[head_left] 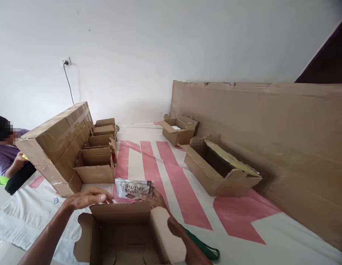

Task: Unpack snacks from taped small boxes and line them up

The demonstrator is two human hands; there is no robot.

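Observation:
A silver-white packet printed "Super Meal" point(134, 188) is pinched in my right hand point(156, 200), just past the far edge of an open cardboard box point(121, 235). More than one packet may be stacked there; I cannot tell. The box is right in front of me with its flaps spread, and its visible inside is bare brown card. My left hand point(89, 197) hovers over the box's far left corner, fingers stretched out and holding nothing. A green strap point(202, 246) lies beside my right forearm.
Several open boxes point(96, 173) line a wall of stacked, taped cartons point(66, 140) at left. To the right are a long open box point(215, 169) and a smaller one point(178, 134), before a cardboard panel point(270, 147). Behind the cartons sits another person point(7, 158).

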